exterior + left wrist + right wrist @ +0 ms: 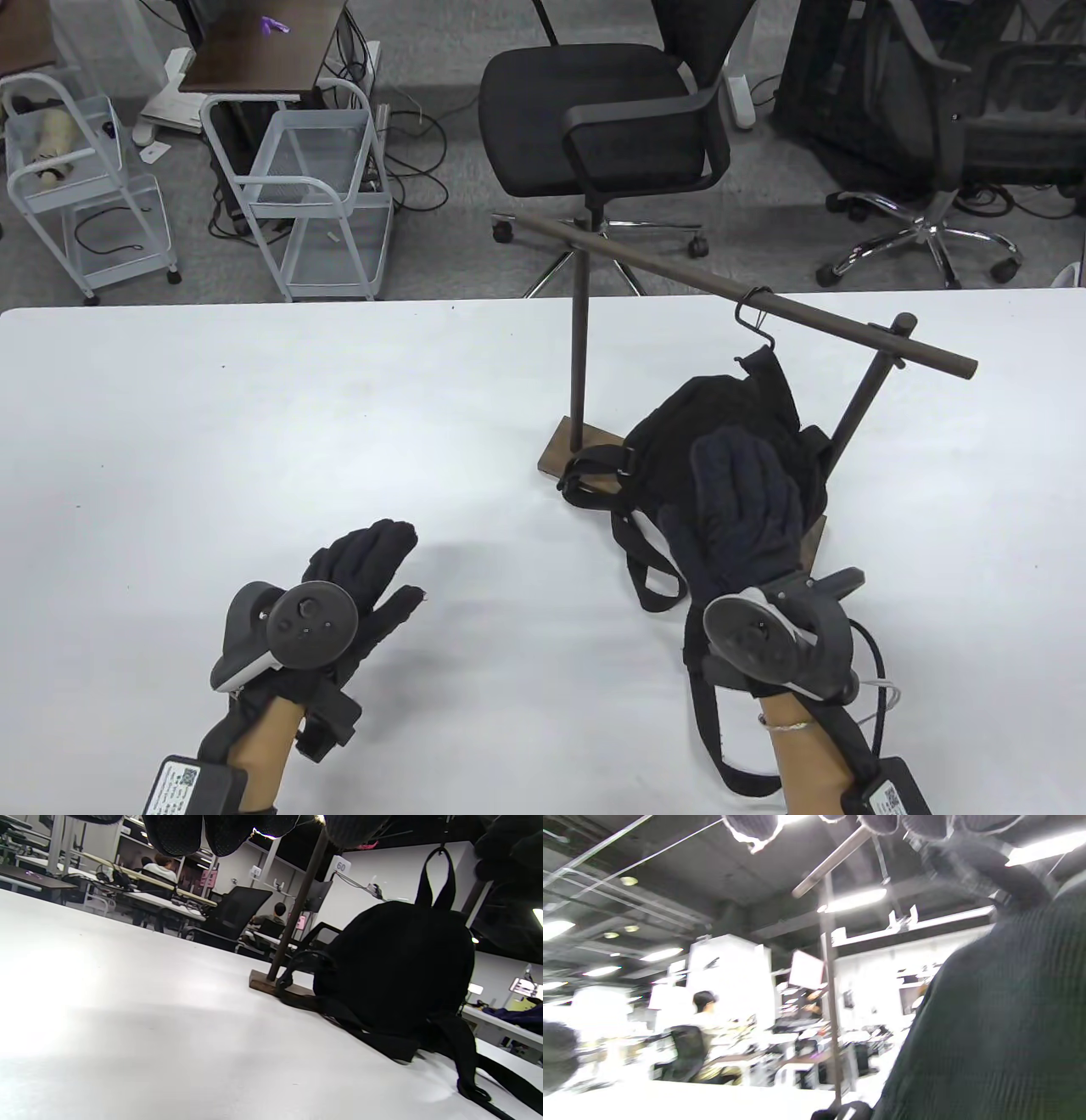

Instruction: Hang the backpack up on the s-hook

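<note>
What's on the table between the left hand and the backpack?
Nothing: in the table view only bare white table lies between the left hand and the backpack.

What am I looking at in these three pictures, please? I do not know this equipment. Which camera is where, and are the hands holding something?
No machine here: a person wears black sensor gloves, with a round tracker strapped on each hand. One camera looks down at the white table; the other two sit on the wrists, looking out low under the fingers. On the table stands a rack with a tilted bar, and an s-hook hangs on that bar. The black backpack sits beneath, its top loop already on the hook. The right hand rests flat on the backpack. The left hand is open above the table and holds nothing.
</note>
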`<state>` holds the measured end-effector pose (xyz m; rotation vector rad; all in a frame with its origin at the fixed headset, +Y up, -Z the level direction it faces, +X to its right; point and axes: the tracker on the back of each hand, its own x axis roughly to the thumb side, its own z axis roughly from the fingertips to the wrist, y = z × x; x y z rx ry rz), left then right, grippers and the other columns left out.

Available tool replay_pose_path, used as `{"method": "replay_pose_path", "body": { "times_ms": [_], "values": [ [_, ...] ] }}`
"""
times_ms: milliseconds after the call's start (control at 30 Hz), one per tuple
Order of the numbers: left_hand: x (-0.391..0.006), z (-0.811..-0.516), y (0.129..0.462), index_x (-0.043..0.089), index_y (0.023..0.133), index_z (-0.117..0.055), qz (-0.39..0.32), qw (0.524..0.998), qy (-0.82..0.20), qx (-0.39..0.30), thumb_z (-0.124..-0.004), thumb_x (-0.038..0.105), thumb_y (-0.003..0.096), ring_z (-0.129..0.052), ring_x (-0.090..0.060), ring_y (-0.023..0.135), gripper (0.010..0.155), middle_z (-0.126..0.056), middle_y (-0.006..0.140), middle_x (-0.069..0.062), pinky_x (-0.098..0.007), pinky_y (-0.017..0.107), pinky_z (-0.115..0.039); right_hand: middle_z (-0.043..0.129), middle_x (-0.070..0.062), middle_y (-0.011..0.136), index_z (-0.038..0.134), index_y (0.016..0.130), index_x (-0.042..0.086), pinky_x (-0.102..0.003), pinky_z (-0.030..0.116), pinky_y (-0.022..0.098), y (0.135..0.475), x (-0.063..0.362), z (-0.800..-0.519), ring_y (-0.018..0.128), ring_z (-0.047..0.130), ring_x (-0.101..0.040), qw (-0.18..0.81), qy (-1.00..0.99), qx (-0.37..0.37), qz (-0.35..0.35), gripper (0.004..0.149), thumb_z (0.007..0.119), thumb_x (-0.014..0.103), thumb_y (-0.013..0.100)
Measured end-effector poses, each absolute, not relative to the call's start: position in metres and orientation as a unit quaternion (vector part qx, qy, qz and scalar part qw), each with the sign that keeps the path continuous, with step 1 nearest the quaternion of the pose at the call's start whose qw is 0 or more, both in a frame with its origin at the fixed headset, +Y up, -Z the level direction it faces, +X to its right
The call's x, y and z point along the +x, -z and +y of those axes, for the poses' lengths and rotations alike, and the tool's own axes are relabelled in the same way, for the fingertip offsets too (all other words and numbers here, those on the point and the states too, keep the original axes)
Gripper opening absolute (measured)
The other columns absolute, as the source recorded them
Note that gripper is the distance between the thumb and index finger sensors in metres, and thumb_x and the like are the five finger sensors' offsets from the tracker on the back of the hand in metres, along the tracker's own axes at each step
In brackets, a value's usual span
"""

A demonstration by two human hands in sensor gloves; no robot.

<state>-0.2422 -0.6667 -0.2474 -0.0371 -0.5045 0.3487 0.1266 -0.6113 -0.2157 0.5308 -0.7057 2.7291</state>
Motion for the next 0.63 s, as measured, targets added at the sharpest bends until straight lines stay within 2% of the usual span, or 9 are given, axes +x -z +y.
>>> {"method": "replay_pose_path", "body": {
  "times_ms": [67, 167, 200, 300, 633],
  "values": [
    [-0.24, -0.667, 0.246, 0.013, 0.118, -0.037, -0.256, 0.951, -0.171, -0.019, -0.053, 0.047, 0.0641, -0.055, -0.052, 0.11, 0.066, -0.049, 0.123, -0.017, -0.075, 0.07, -0.048, 0.041, -0.033, 0.12, 0.035, 0.116, -0.003, -0.074, 0.052, 0.067, 0.216, 0.12, -0.634, 0.103, 0.051, -0.059, 0.146, -0.947, 0.213, -0.19, 0.073, 0.06, 0.044, 0.067],
    [-0.237, -0.669, 0.246, 0.013, 0.118, -0.037, -0.268, 0.948, -0.169, -0.03, -0.053, 0.049, 0.0639, -0.054, -0.052, 0.11, 0.067, -0.049, 0.123, -0.018, -0.076, 0.07, -0.047, 0.037, -0.038, 0.119, 0.031, 0.116, -0.007, -0.075, 0.052, 0.066, 0.224, 0.111, -0.66, 0.102, 0.047, -0.063, 0.123, -0.961, 0.24, -0.054, 0.078, 0.059, 0.046, 0.066],
    [-0.236, -0.67, 0.246, 0.013, 0.119, -0.037, -0.269, 0.948, -0.166, -0.034, -0.052, 0.049, 0.0639, -0.055, -0.052, 0.11, 0.067, -0.049, 0.123, -0.018, -0.076, 0.07, -0.047, 0.037, -0.039, 0.118, 0.031, 0.116, -0.008, -0.075, 0.052, 0.066, 0.226, 0.11, -0.664, 0.101, 0.048, -0.064, 0.123, -0.962, 0.24, -0.036, 0.079, 0.059, 0.046, 0.066],
    [-0.234, -0.674, 0.248, 0.013, 0.118, -0.038, -0.269, 0.95, -0.149, -0.048, -0.052, 0.049, 0.0639, -0.055, -0.052, 0.11, 0.067, -0.049, 0.123, -0.018, -0.076, 0.07, -0.048, 0.039, -0.04, 0.117, 0.031, 0.115, -0.009, -0.075, 0.052, 0.065, 0.228, 0.107, -0.672, 0.1, 0.049, -0.065, 0.125, -0.963, 0.239, -0.011, 0.08, 0.059, 0.047, 0.066],
    [-0.228, -0.681, 0.248, 0.012, 0.118, -0.038, -0.277, 0.95, -0.127, -0.067, -0.052, 0.048, 0.0641, -0.056, -0.052, 0.109, 0.067, -0.05, 0.122, -0.019, -0.075, 0.069, -0.048, 0.043, -0.041, 0.116, 0.037, 0.115, -0.009, -0.075, 0.055, 0.063, 0.23, 0.11, -0.677, 0.099, 0.052, -0.065, 0.093, -0.97, 0.223, 0.002, 0.077, 0.059, 0.046, 0.066]
  ]
}}
